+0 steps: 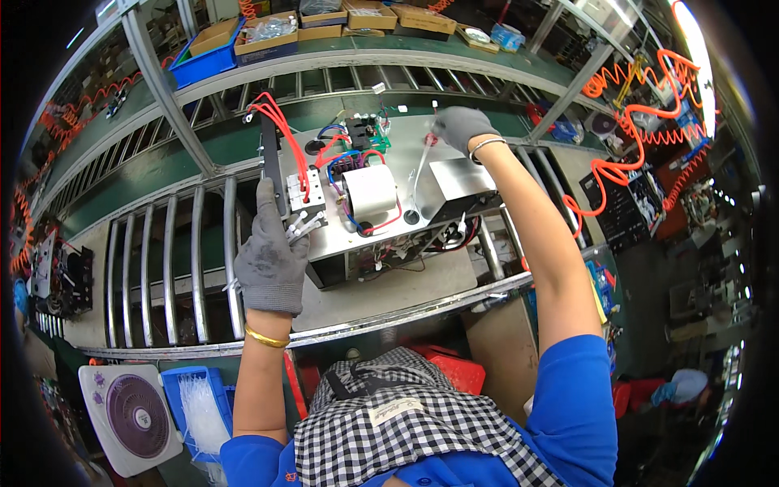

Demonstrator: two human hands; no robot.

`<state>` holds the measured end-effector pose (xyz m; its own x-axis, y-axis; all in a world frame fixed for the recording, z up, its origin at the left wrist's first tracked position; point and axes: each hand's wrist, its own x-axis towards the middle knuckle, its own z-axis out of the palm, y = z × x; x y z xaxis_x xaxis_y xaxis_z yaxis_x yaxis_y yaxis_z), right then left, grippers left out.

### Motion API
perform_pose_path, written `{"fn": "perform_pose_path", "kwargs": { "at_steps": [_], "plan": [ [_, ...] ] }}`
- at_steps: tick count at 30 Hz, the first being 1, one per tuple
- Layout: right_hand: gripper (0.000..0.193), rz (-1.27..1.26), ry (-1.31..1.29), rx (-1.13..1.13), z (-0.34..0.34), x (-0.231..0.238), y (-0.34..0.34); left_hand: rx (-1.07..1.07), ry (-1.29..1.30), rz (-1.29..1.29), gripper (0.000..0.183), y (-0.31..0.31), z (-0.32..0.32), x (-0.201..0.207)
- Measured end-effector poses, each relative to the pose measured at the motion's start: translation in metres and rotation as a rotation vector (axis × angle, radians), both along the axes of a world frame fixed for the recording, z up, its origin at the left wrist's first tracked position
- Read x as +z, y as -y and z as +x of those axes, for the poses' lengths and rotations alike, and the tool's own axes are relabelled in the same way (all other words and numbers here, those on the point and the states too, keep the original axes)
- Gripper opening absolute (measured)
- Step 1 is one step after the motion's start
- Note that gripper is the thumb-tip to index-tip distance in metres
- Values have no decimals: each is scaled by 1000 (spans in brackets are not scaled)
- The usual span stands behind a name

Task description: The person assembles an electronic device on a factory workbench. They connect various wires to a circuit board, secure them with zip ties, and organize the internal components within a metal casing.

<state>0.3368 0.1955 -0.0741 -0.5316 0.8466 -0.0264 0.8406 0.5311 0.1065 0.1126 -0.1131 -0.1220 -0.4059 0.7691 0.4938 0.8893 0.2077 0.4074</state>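
Observation:
A metal appliance chassis [324, 237] with electrical parts on top lies before me. My left hand [272, 260], in a grey glove, is closed around several white cable ties [302, 226], beside a white terminal block [307, 195] with red wires [282, 134]. A white cylindrical part [371, 191] sits mid-chassis, with a green circuit board [369, 134] behind it. At the far right of the chassis my right hand [466, 128], also gloved, has its fingers curled at the top of a pale wire bundle [421, 166] with a red end. Its fingertips are partly hidden.
The chassis rests on a roller conveyor [170, 272]. Beyond it, a shelf carries cardboard boxes [422, 20] and a blue bin [207, 58]. Orange coiled hoses [613, 172] hang at right. A fan [134, 414] and a blue tray of cable ties [166, 375] stand near left.

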Motion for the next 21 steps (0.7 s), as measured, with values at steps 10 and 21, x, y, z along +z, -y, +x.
{"fn": "perform_pose_path", "kwargs": {
  "at_steps": [10,21],
  "plan": [
    [28,93,-87,59,65,31,1,12,36,-25,91,-2,-3,-6],
    [42,-718,-682,210,55,-80,234,-56,26,-17,86,2,-4,6]
  ]
}}
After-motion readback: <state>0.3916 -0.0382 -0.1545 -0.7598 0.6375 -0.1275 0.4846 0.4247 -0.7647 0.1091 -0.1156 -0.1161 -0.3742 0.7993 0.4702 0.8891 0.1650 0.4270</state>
